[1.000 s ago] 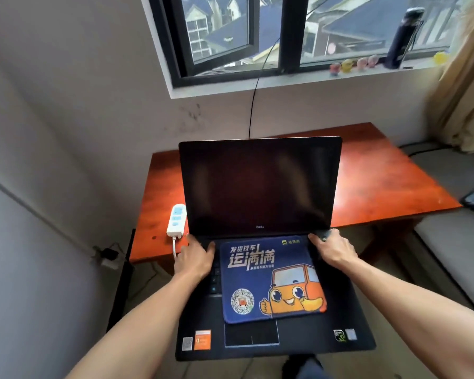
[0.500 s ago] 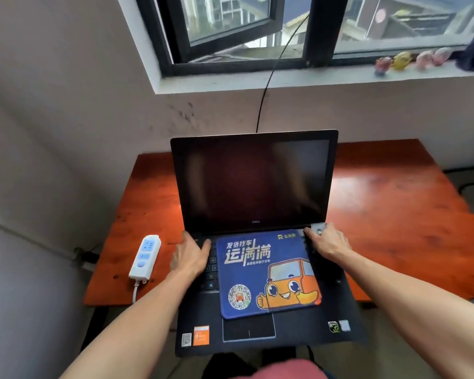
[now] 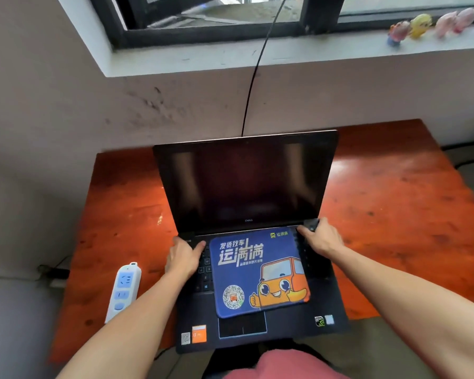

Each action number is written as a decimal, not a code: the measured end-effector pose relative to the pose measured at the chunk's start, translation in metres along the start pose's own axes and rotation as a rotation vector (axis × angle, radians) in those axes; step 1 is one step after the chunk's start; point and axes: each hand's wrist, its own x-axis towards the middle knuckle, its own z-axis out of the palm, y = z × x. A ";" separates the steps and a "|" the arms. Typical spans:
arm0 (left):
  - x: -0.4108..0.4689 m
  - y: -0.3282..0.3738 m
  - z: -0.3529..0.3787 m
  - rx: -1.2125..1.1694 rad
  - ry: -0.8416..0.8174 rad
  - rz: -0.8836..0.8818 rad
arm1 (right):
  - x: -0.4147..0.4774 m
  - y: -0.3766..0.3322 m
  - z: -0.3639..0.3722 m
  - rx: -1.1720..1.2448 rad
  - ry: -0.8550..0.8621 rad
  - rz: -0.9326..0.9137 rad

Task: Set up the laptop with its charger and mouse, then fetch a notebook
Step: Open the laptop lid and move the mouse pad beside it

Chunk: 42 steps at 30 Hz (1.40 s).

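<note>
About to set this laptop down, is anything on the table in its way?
Nothing visible blocks it. The table is bare under the laptop; the power strip lies off to the left.

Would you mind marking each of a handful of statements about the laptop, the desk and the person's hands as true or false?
1. The laptop is open and its screen is dark. True.
2. A blue mouse pad lies on the laptop's keyboard. True.
3. The white power strip lies on the desk to the right of the laptop. False: it lies to the laptop's left, near the desk's front left edge.
4. Both hands are off the laptop. False: the left hand and right hand grip its base at either side, near the hinge.
5. Small figurines stand on the windowsill. True.
6. A notebook lies on the desk. False: none is in view.
</note>
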 end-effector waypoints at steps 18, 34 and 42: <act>0.043 0.026 0.015 0.065 0.048 -0.131 | 0.027 -0.035 0.003 -0.161 -0.005 0.155; 0.038 0.025 0.015 -0.187 0.154 -0.181 | 0.032 -0.010 -0.002 -0.106 0.008 0.079; 0.041 0.036 0.009 -0.479 0.121 -0.198 | 0.041 -0.011 -0.005 0.148 -0.021 0.162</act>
